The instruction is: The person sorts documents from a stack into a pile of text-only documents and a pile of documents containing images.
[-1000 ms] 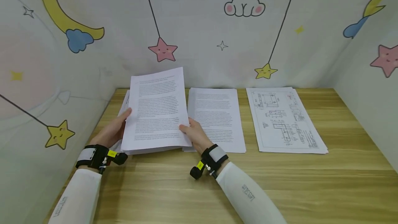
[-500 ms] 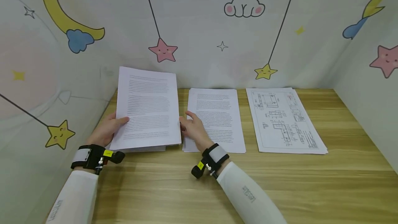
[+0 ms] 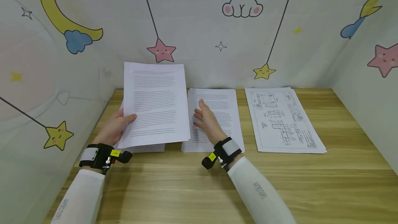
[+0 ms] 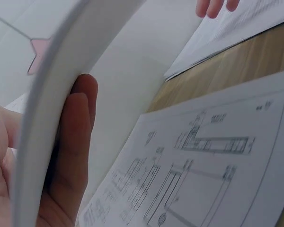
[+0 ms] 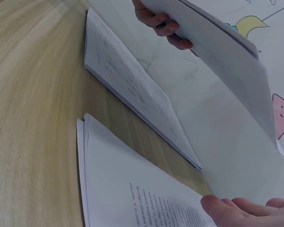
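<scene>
My left hand [image 3: 113, 127] grips a stack of printed paper [image 3: 155, 103] by its left edge, thumb on the front page and fingers behind. The stack is raised and tilted, as the left wrist view shows its thick bent edge. Beneath it lies a pile of drawing sheets [image 4: 189, 170], mostly hidden in the head view. My right hand [image 3: 209, 122] hovers over the middle pile of text pages [image 3: 214, 96], fingers extended and apart from the held stack. In the right wrist view, its fingertips [image 5: 222, 210] appear above that middle pile.
A pile of technical drawings [image 3: 284, 123] lies at the right of the wooden table [image 3: 186, 189]. A cartoon-printed white backdrop [image 3: 199, 27] closes off the back and both sides.
The right hand has let go of the paper stack and moved right, over the middle pile. The left hand keeps hold of the stack, which swung left and then back right.
</scene>
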The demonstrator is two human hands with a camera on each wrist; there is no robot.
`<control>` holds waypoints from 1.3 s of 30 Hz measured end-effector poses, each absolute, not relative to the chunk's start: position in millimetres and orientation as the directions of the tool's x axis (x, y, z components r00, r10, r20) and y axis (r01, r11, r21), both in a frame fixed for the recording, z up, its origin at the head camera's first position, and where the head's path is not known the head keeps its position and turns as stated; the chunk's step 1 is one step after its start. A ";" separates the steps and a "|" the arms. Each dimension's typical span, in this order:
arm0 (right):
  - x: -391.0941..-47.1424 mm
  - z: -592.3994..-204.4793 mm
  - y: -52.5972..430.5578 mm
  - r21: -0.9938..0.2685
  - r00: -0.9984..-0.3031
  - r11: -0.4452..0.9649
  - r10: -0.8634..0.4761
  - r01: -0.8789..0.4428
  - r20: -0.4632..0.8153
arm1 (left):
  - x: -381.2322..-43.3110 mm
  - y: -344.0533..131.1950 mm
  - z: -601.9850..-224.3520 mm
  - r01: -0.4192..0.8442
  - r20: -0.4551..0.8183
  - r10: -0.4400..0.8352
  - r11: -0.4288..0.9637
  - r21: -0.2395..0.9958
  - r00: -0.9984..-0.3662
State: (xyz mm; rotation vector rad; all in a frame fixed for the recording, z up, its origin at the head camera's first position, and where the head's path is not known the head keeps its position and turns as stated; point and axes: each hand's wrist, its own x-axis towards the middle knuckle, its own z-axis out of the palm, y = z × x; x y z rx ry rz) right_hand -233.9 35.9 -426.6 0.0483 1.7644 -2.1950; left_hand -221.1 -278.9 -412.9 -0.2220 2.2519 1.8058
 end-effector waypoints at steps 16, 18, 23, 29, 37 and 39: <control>-228.5 -427.8 70.8 -0.970 -0.964 -0.050 -0.133 0.240 -0.231 | -227.2 -194.6 -417.8 -0.173 -0.209 0.161 0.212 0.962 -0.965; -226.3 -429.3 76.8 -0.977 -0.971 -0.030 -0.119 0.212 -0.207 | -227.0 -185.7 -418.3 -0.167 -0.206 0.170 0.219 0.961 -0.964; -223.4 -430.4 89.5 -0.986 -0.983 0.002 -0.082 0.167 -0.166 | -227.2 -168.9 -421.2 -0.180 -0.218 0.151 0.231 0.956 -0.964; -223.4 -431.6 103.9 -0.989 -0.990 0.071 -0.044 0.131 -0.134 | -228.8 -151.6 -425.0 -0.197 -0.231 0.139 0.222 0.955 -0.963; -223.9 -435.4 129.4 -0.966 -0.979 0.159 0.017 0.205 -0.204 | -229.6 -126.6 -433.1 -0.193 -0.231 0.184 0.204 0.960 -0.955; -223.2 -435.3 134.7 -0.963 -0.978 0.171 0.014 0.207 -0.208 | -231.2 -121.6 -435.9 -0.205 -0.244 0.182 0.211 0.956 -0.952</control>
